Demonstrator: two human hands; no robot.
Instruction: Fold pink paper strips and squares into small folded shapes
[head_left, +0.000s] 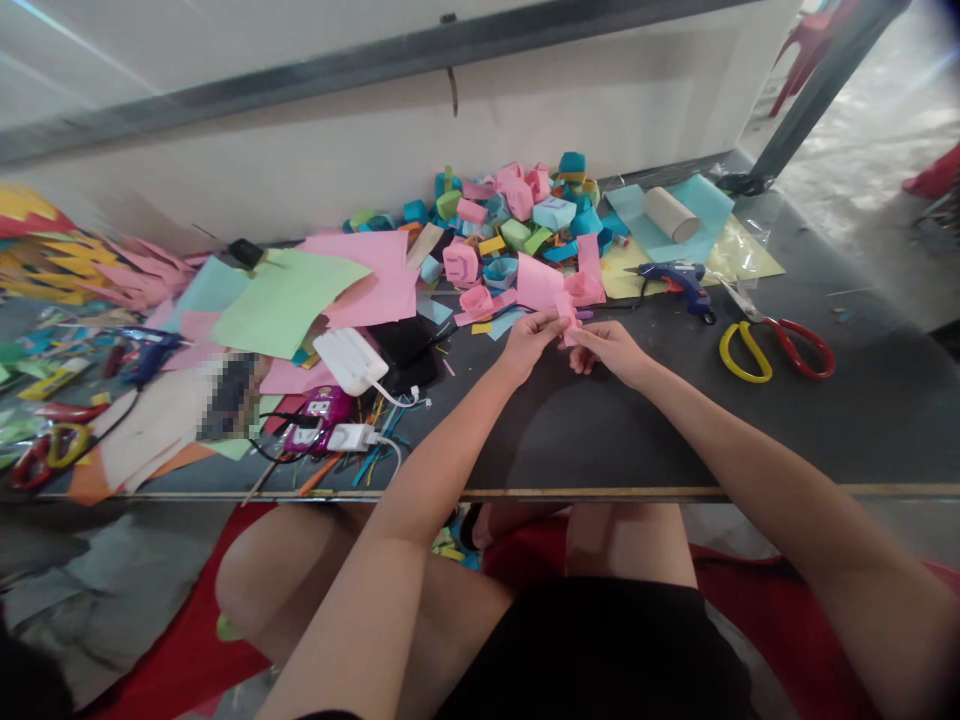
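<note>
Both my hands meet over the dark table, pinching a small pink paper piece [568, 318] between them. My left hand [531, 340] grips it from the left with closed fingers. From the other side, my right hand [609, 350] has thumb and fingers closed on its lower right part. Just beyond lie a pink paper sheet [538, 280] and a pink paper strip [590, 262]. A heap of small folded paper baskets [517, 195] in pink, blue and green rises behind them. The fingertips partly hide the held piece, so its exact shape is unclear.
Right of my hands lie a blue glue gun [682, 282] and scissors [772, 335] with yellow and red handles. Behind is a cardboard tube [671, 215]. To the left are a green sheet [289, 300], a white power strip [350, 362], a purple power strip [319, 415] and cables.
</note>
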